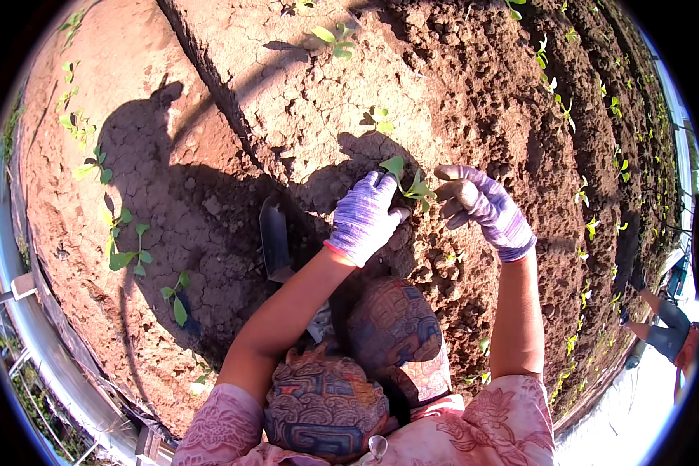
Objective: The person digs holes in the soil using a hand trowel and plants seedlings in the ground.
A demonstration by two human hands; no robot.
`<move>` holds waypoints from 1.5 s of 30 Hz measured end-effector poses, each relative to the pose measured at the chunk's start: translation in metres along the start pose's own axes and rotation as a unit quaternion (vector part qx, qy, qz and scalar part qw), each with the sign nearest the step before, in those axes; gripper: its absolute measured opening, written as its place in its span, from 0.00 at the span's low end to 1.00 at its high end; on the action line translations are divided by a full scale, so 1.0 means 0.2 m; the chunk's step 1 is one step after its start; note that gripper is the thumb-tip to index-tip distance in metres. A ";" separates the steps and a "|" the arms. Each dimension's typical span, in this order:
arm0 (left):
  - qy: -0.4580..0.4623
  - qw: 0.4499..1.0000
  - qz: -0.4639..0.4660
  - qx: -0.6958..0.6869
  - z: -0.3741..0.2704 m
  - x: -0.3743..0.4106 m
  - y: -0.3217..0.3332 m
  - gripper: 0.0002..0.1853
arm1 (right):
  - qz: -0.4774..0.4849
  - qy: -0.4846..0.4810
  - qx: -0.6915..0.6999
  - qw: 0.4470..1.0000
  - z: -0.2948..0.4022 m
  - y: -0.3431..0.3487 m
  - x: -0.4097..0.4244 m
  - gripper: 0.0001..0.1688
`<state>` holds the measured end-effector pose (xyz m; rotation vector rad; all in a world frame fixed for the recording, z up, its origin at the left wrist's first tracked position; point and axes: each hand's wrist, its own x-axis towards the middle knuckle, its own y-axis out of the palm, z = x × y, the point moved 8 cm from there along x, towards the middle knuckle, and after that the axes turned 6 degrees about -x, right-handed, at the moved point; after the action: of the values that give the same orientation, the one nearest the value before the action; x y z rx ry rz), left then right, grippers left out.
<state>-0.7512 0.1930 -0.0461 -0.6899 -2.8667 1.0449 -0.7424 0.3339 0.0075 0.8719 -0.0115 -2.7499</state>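
A leafy green seedling [413,185] stands in brown soil between my two gloved hands. My left hand [366,215], in a purple and white knit glove, is low against the soil at the seedling's left. Its fingers and thumb lie around the plant's base; whether they pinch the stem is hidden. On the other side, my right hand [482,204] is raised beside the leaves, its soiled fingertips apart and holding nothing. A hand trowel's metal blade [275,236] lies left of my left forearm, its handle out of sight.
Seedlings [378,119] grow ahead, with more [116,250] on the left bed across a furrow [209,81]. Rough, clumped soil [483,87] runs along the right. My patterned knees [329,402] are close below. Another person [670,332] is at far right. A pale rail [52,355] borders the left.
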 end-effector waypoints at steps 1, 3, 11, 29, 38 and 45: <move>0.001 1.000 -0.008 0.003 0.00 0.00 0.00 0.31 | -0.044 0.001 0.047 0.998 0.00 -0.06 -0.01 0.25; 0.000 1.000 -0.018 -0.001 0.00 -0.01 0.00 0.30 | -0.107 -0.034 0.107 0.988 -0.08 -0.20 0.01 0.22; 0.004 1.000 -0.021 0.012 0.00 -0.02 0.01 0.29 | -0.084 -0.119 -0.419 0.896 -0.18 -0.12 0.15 0.31; 0.020 0.996 -0.062 0.067 -0.02 -0.03 0.04 0.12 | -0.146 -0.132 -0.518 0.832 -0.18 -0.02 0.22 0.24; -0.027 0.965 -0.246 -0.088 0.59 -0.25 -0.51 0.18 | -0.160 -0.096 -0.264 0.946 -0.25 -0.39 0.04 0.29; -0.237 0.914 0.033 0.328 1.24 -0.26 -0.42 0.41 | -0.261 -0.005 -0.176 0.949 -0.31 -0.58 -0.27 0.23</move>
<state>-0.7767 -0.0371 -0.1809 -0.5237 -2.5143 2.2910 -0.6924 0.4641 -0.0227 0.8526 0.7918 -3.0748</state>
